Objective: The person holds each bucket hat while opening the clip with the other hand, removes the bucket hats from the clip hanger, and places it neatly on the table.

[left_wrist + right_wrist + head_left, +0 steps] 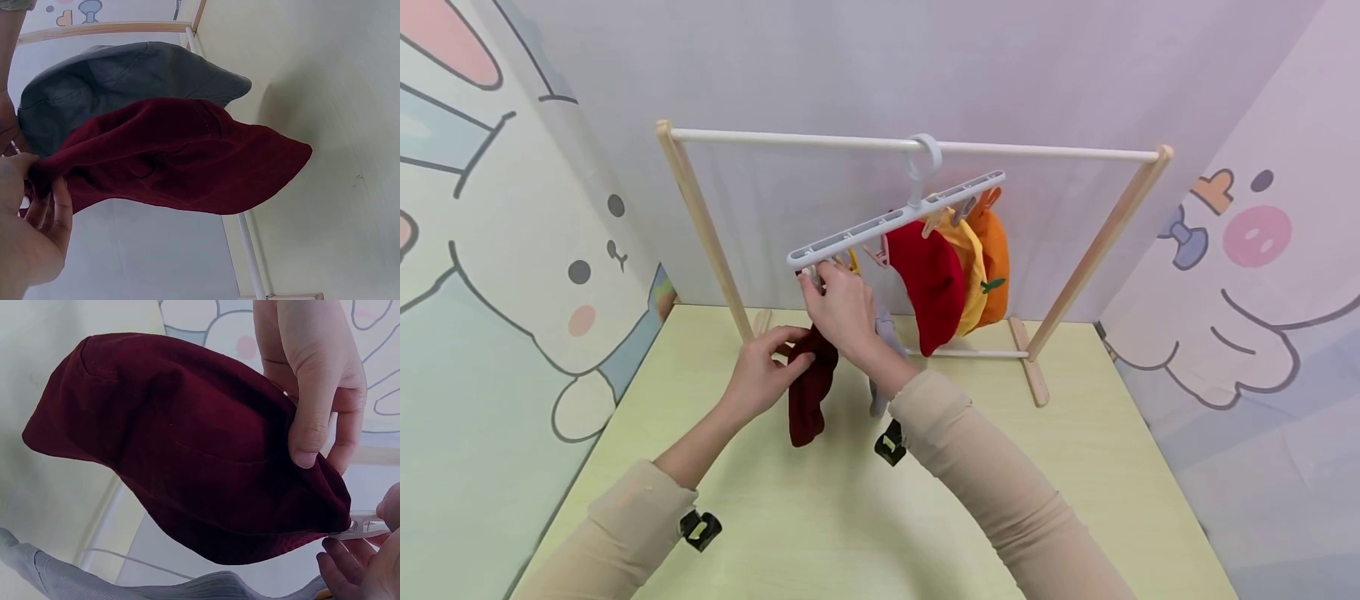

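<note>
A maroon bucket hat (807, 408) hangs below the near left end of the white clip hanger (887, 218). My left hand (765, 375) pinches the hat's edge between thumb and fingers, as the right wrist view shows. Higher up, at the hanger's end, my right hand (844, 307) pinches a white clip (361, 526) whose tip meets the hat's edge. Behind the maroon hat hangs a grey hat (125, 78), partly covered by my right arm in the head view. Farther along the hanger are a red hat (931, 283), a yellow hat (970, 267) and an orange hat (996, 262).
The hanger's ring hooks over the white rod (790, 140) of a wooden stand (703, 217). A pink clip (877, 252) and a yellow clip (853, 260) hang along the hanger. The stand is on a pale yellow table (1000, 492), with cartoon-printed walls around it.
</note>
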A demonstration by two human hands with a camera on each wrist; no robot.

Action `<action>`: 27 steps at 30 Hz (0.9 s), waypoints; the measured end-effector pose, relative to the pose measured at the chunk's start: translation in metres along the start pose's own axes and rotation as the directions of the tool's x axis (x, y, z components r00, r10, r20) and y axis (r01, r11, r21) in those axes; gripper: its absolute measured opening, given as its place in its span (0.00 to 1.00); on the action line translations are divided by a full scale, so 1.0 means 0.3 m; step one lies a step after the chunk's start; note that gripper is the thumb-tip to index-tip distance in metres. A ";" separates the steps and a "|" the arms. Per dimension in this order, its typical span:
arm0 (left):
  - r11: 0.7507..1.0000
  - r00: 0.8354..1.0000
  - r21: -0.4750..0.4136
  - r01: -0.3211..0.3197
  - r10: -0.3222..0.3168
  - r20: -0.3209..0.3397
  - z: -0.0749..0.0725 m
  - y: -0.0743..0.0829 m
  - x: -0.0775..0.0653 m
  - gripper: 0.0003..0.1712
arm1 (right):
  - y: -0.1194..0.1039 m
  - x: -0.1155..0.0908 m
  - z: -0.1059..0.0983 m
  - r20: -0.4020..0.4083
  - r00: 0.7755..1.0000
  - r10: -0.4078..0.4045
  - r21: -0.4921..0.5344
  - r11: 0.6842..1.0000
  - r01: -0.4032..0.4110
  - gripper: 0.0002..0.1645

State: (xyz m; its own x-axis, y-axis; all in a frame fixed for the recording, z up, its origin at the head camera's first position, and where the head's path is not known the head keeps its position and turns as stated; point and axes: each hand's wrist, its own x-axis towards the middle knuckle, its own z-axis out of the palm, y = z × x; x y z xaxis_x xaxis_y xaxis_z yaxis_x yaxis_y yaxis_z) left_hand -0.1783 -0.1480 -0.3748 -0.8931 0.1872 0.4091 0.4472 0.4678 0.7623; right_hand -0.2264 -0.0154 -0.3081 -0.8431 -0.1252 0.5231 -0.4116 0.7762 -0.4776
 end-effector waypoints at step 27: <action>0.996 0.998 0.080 0.044 -0.040 -0.055 0.015 -0.038 -0.021 0.13 | 0.007 -0.009 -0.005 -0.019 1.000 -0.006 -0.027 1.000 0.005 0.12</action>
State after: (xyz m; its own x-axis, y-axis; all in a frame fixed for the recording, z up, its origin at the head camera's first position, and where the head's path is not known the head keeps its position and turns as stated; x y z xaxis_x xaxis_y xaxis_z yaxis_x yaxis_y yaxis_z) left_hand -0.1780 -0.1506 -0.3885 -0.9061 0.1211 0.4053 0.4022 0.5436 0.7367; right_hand -0.2245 -0.0125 -0.3095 -0.8337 -0.1177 0.5395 -0.4064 0.7921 -0.4553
